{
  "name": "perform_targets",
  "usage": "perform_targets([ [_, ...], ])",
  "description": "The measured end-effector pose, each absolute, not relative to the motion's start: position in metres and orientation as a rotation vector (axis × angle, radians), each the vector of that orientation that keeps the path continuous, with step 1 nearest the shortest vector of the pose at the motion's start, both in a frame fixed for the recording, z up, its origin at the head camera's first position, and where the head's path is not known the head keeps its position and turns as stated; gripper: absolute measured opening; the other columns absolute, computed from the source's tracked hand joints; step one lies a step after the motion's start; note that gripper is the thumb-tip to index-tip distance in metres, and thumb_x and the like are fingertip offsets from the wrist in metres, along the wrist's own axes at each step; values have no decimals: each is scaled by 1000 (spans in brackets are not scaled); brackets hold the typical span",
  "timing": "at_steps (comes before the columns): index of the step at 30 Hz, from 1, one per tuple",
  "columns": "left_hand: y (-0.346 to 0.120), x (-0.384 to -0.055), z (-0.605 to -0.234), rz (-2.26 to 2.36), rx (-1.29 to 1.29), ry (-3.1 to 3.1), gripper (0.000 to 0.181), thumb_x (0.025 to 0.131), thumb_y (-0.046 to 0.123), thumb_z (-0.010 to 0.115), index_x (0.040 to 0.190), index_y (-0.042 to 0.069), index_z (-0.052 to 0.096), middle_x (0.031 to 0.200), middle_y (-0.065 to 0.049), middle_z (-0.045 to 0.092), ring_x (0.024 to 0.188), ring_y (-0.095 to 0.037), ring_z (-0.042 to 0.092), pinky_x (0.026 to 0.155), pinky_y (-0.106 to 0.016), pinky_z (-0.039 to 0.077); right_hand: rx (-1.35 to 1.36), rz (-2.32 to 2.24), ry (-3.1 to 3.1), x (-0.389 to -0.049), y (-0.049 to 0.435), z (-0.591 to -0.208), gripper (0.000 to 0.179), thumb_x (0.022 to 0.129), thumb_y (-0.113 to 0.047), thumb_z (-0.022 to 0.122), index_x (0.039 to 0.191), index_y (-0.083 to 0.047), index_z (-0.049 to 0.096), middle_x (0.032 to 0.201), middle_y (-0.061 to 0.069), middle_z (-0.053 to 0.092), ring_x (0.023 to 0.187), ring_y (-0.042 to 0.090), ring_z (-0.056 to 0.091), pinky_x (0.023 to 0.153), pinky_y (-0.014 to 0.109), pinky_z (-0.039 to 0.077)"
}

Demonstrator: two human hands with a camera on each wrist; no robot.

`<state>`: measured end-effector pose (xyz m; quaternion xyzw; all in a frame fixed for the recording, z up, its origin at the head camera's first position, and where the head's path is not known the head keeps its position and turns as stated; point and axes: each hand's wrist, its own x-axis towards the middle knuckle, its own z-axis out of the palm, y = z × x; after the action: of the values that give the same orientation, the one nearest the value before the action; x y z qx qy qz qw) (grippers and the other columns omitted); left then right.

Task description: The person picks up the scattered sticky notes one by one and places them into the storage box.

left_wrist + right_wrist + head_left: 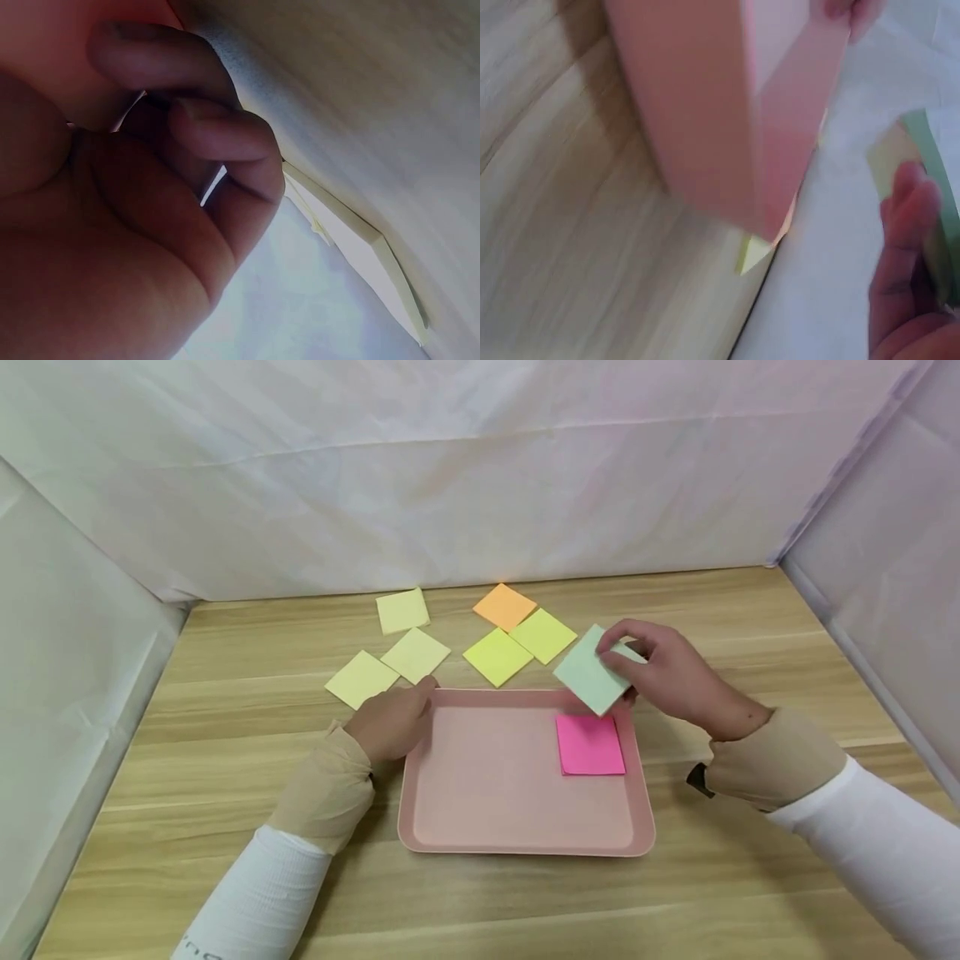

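Note:
My right hand (667,672) pinches a pale green sticky note pad (588,672) above the far right corner of a pink tray (487,793). In the right wrist view the green pad (936,161) stands edge-on between thumb and fingers, apart from the tray (697,97). Inside the tray, at the right, lies a bright pink sticky note pad (591,747). My left hand (393,722) grips the tray's far left corner. Its curled fingers (225,139) show in the left wrist view, partly hiding the tray wall (52,45).
Beyond the tray lie two bright yellow pads (498,657) and an orange pad (505,607). Three pale yellow pads (363,680) lie at the left, the nearest close to my left hand. White cloth (450,485) walls the wooden table (225,693) at the back and sides.

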<state>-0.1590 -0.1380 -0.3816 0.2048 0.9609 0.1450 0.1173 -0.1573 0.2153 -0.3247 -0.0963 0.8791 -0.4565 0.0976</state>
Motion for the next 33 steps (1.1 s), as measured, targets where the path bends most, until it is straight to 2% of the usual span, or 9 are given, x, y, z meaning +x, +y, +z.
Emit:
perform_targets([
  [3, -139, -159, -381, 418, 601, 2814, 11, 104, 17, 39, 99, 11, 47, 75, -11, 61, 71, -24, 62, 63, -43, 50, -334, -1284, 2547, -151, 207, -325, 10, 98, -12, 61, 108, -10, 62, 90, 18, 69, 67, 22, 65, 59, 38, 58],
  [7, -139, -159, -381, 416, 595, 2803, 12, 104, 17, 38, 100, 11, 47, 79, -11, 62, 72, -24, 61, 64, -42, 50, -381, -1226, 2429, -143, 194, -329, 13, 95, -13, 67, 106, -10, 61, 83, 11, 71, 64, 20, 65, 59, 34, 57],
  [11, -138, -160, -380, 416, 591, 2809, 11, 104, 17, 39, 102, 11, 49, 82, -12, 64, 74, -25, 63, 64, -44, 51, -451, -1213, 2325, -136, 182, -332, 23, 91, -12, 71, 110, -8, 58, 89, 10, 72, 65, 20, 66, 57, 33, 56],
  [16, -138, -159, -379, 420, 585, 2798, 12, 104, 16, 39, 104, 11, 49, 84, -13, 65, 78, -26, 64, 67, -45, 52, -496, -1146, 2286, -131, 172, -337, 35, 87, -15, 77, 115, -9, 56, 99, 9, 70, 68, 19, 68, 63, 31, 57],
  [23, -137, -159, -378, 423, 581, 2789, 13, 105, 17, 38, 104, 11, 49, 82, -13, 64, 74, -25, 62, 65, -44, 51, -509, -1165, 2156, -129, 168, -344, 46, 86, -11, 78, 122, -5, 50, 98, 11, 75, 67, 27, 70, 63, 36, 59],
  [25, -137, -159, -379, 425, 586, 2787, 13, 105, 17, 38, 103, 11, 49, 82, -12, 63, 73, -25, 62, 65, -44, 51, -542, -1142, 2188, -128, 168, -346, 46, 85, -12, 79, 122, -7, 52, 97, 9, 76, 64, 25, 70, 60, 35, 59],
  [27, -137, -159, -379, 426, 586, 2787, 12, 105, 17, 38, 103, 11, 49, 81, -12, 63, 73, -25, 61, 64, -43, 50, -611, -1084, 2276, -127, 168, -348, 45, 83, -14, 81, 121, -10, 57, 104, 3, 73, 66, 20, 69, 58, 31, 57],
  [31, -138, -160, -380, 428, 583, 2797, 12, 104, 17, 39, 102, 11, 49, 80, -12, 62, 73, -25, 62, 63, -44, 50, -801, -888, 2502, -125, 168, -351, 47, 79, -22, 86, 123, -14, 69, 113, -4, 69, 80, 10, 63, 65, 24, 52],
  [33, -138, -160, -380, 430, 581, 2798, 12, 104, 17, 39, 101, 11, 50, 80, -12, 62, 73, -25, 61, 63, -43, 50, -863, -811, 2566, -124, 168, -352, 48, 79, -24, 85, 124, -15, 71, 108, -6, 69, 81, 8, 60, 68, 21, 50],
])
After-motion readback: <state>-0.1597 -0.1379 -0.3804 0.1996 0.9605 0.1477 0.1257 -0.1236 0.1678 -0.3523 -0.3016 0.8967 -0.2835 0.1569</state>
